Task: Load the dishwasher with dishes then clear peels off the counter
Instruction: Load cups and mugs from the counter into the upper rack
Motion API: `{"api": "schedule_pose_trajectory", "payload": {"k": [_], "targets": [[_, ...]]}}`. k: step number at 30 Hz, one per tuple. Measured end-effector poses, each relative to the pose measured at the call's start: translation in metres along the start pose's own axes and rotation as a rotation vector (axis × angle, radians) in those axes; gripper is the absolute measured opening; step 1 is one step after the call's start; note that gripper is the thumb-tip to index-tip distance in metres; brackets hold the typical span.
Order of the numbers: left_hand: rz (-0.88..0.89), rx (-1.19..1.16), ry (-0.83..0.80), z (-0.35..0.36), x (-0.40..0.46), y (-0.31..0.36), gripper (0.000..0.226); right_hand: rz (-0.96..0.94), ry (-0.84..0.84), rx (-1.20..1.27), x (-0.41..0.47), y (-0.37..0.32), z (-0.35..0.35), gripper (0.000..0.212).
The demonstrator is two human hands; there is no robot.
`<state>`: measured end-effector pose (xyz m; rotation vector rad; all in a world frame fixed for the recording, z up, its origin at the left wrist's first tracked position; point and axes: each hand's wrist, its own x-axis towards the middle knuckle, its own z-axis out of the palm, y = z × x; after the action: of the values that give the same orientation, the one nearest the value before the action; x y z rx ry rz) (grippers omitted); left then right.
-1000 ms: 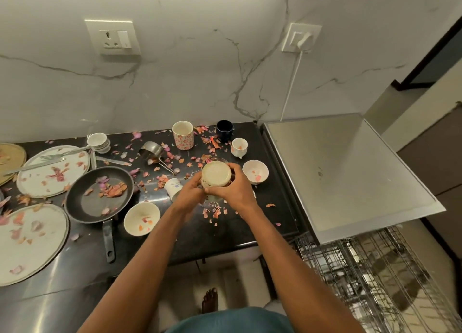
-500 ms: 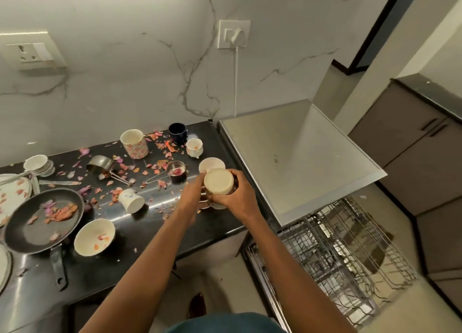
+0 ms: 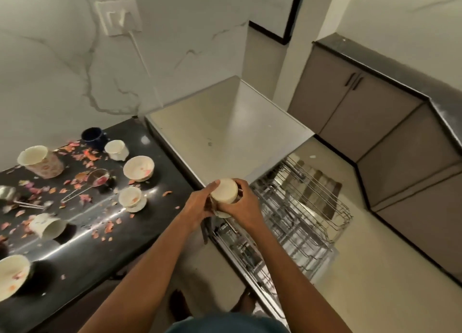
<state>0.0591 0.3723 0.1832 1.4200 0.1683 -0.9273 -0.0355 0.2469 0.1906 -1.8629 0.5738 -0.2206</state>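
Both hands hold a cream cup (image 3: 224,190), its pale bottom up, over the near corner of the dishwasher where the pulled-out wire rack (image 3: 295,215) begins. My left hand (image 3: 198,204) grips its left side and my right hand (image 3: 243,202) wraps its right side. On the black counter (image 3: 105,245) remain a small bowl (image 3: 138,168), a cup on a saucer (image 3: 130,198), a white cup (image 3: 116,149), a dark blue cup (image 3: 92,135), a floral mug (image 3: 40,160), a tipped cup (image 3: 47,226) and a strainer (image 3: 98,178). Pink and orange peels (image 3: 75,180) lie scattered among them.
The dishwasher's steel top (image 3: 225,132) sits right of the counter. Grey cabinets (image 3: 375,137) with a dark countertop line the right side. A plug and cord (image 3: 125,20) hang on the marble wall. A bowl (image 3: 12,274) sits at the counter's near left. My feet show on the floor below.
The view has swung right, and both hands have carried the cup off the counter to the dishwasher's near corner by the rack. The pan and plates have left the view.
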Motion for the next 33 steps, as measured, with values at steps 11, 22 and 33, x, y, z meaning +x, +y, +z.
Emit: {"api": "schedule_pose_trajectory", "payload": {"k": [11, 22, 33], "targets": [[-0.190, 0.019, -0.164, 0.144, 0.024, -0.076, 0.052, 0.130, 0.110, 0.022, -0.049, 0.089, -0.136, 0.079], [-0.326, 0.253, -0.345, 0.211, 0.044, -0.131, 0.029, 0.313, 0.190, 0.039, -0.095, 0.171, -0.172, 0.082], [-0.504, 0.468, -0.282, 0.204, 0.112, -0.209, 0.052, 0.484, 0.305, 0.101, -0.099, 0.261, -0.119, 0.066]]}}
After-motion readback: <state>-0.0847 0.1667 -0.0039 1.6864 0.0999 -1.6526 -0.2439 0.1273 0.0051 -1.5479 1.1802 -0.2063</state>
